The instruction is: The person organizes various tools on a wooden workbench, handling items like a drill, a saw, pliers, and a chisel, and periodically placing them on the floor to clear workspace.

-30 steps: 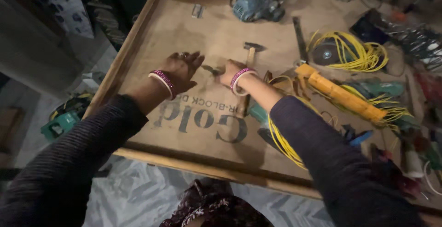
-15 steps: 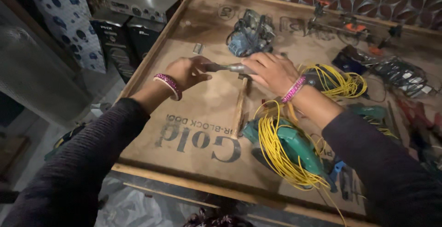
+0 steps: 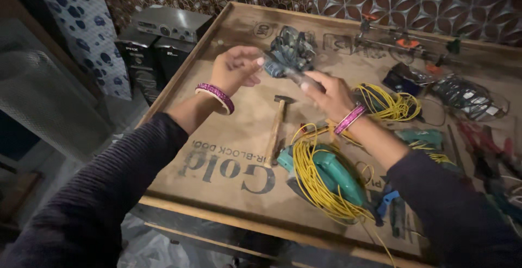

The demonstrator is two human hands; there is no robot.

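Above the workbench (image 3: pixel 228 153), right hand (image 3: pixel 326 93) loosely curled around blurred tool (image 3: pixel 296 76)

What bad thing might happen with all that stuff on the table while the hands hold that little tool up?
1. The right hand and left hand hold a blurred metal tool in the air; it might slip and drop onto the hammer below.
2. Loose yellow wire wraps the green power tool beside the right forearm; a sleeve could snag it and drag things along.
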